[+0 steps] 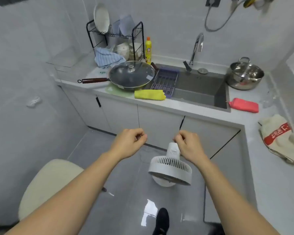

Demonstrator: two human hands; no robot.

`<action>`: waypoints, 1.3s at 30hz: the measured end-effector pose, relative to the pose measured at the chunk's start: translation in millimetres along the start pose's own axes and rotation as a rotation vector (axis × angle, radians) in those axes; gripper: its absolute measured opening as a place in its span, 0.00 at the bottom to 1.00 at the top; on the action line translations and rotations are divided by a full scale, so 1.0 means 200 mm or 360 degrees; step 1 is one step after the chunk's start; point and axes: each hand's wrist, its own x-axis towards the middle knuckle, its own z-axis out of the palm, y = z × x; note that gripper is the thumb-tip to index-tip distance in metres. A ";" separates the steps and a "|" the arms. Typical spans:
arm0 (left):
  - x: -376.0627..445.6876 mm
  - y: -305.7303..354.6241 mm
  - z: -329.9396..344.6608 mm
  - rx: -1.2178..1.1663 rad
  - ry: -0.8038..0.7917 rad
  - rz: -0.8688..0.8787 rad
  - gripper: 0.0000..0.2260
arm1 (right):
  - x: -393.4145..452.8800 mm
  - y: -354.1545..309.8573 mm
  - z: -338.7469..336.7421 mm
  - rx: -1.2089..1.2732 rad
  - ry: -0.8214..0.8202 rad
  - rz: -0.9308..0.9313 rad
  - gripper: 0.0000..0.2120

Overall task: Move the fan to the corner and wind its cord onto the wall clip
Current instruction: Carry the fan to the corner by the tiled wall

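A small white fan (170, 172) stands on the grey floor in front of the sink cabinet, its grille tilted up. Its thin cord (141, 156) trails faintly over the floor to the left of the fan. My left hand (130, 143) is raised with its fingers curled, pinching a small dark piece that looks like the cord's end. Just above the fan's stem, my right hand (189, 144) pinches something thin that is hard to make out, apparently the cord. A small white clip (33, 101) sits on the left wall.
A cream stool (46, 185) stands at lower left. The counter (159, 106) carries a lidded wok (131, 75), yellow cloth (149, 94), sink (199, 89), steel pot (244, 75) and red cloth (243, 105). My black shoe (162, 221) is on the floor.
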 end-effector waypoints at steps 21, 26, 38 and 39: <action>0.27 -0.27 1.14 0.0441 -0.1260 -0.0050 0.49 | -0.15 1.00 0.46 -0.0804 -0.1028 0.0364 0.55; 0.30 -0.29 1.27 0.0648 -0.1200 0.0078 0.55 | -0.17 1.08 0.55 -0.0818 -0.0797 0.0269 0.49; 0.44 -0.24 1.37 0.0780 -0.1161 0.0242 0.49 | -0.05 1.16 0.52 -0.0819 -0.0839 0.0129 0.48; 0.46 -0.24 1.36 0.0781 -0.1168 0.0239 0.49 | -0.03 1.15 0.52 -0.0841 -0.0859 0.0124 0.48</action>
